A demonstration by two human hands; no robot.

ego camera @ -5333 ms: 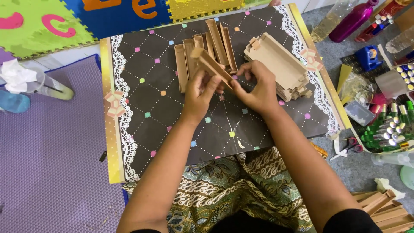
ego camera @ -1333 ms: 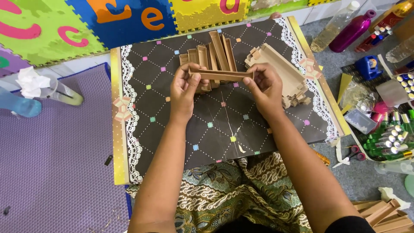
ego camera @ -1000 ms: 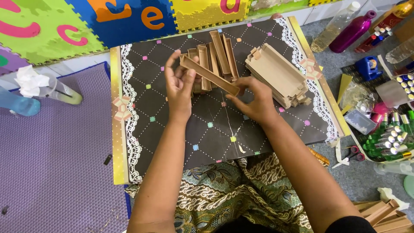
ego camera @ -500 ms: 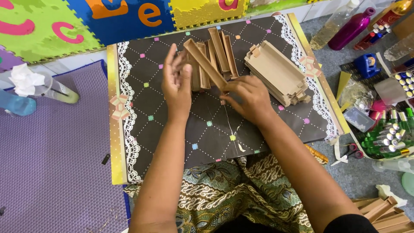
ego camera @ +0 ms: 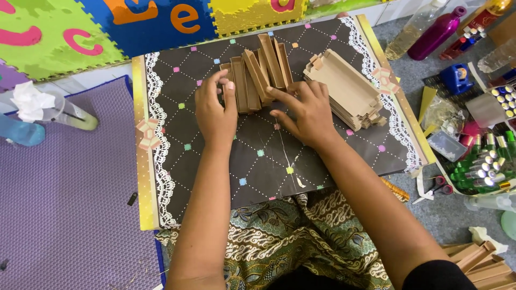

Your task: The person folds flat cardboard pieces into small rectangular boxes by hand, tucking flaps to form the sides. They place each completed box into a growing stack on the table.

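A row of several folded brown cardboard boxes lies on a dark board with coloured dots and white lace edges. My left hand rests on the left end of that row, fingertips touching the nearest boxes. My right hand lies against the row's near right end, fingers pressed to a box. A stack of flat unfolded brown cardboard blanks sits just right of my right hand.
A purple mat with a crumpled tissue lies at left. Colourful foam letter tiles run along the back. Bottles, a tape dispenser and a tray of small green vials crowd the right. More cardboard pieces lie at bottom right.
The long brown box I held up in both hands has been set down into the row. Both hands have dropped onto the board against the boxes.
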